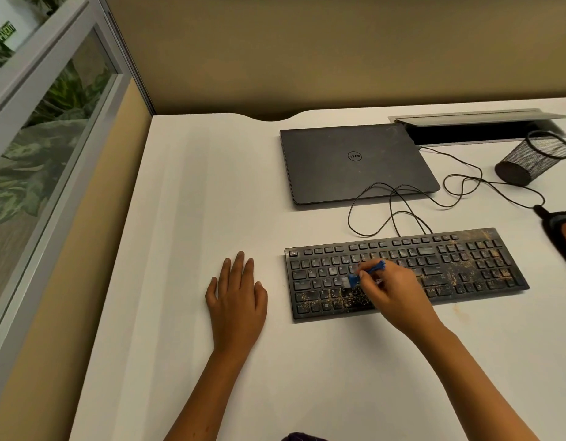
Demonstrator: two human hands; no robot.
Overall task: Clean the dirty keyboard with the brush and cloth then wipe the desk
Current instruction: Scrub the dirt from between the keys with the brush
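A black keyboard lies on the white desk, speckled with yellowish crumbs along its bottom row and right side. My right hand grips a small blue brush over the left-middle keys, its pale bristles touching the keys near the A-S-D row. My left hand rests flat on the desk left of the keyboard, fingers straight and holding nothing. An orange and grey cloth lies at the right edge of the view, partly cut off.
A shut dark laptop lies behind the keyboard. The keyboard's thin cable loops across the desk toward a cable hatch. A black mesh pen cup lies tipped at back right. A partition wall stands at left.
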